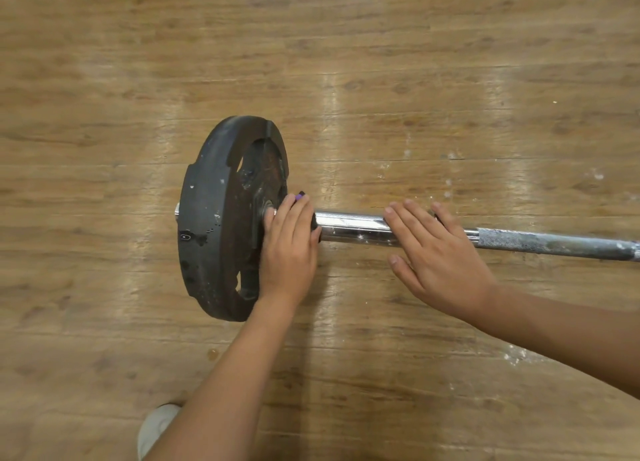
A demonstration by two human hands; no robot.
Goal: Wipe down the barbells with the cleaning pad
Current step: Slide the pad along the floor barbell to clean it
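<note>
Wooden floor [346, 62] carries the barbell [554, 242]. Our left grip [289, 238] curls round the collar [300, 196] beside the plate [207, 218]; our right grip [440, 252] lies flat on the sleeve [349, 226]. No pad shows; we should stop the barbell rolling.

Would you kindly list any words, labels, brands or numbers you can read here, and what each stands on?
None is readable.
The weight plate: a small pale oval mark on its rim, too blurred to read.
The barbell: no marking seen.
The collar, gripped by the left hand: mostly hidden.
</note>
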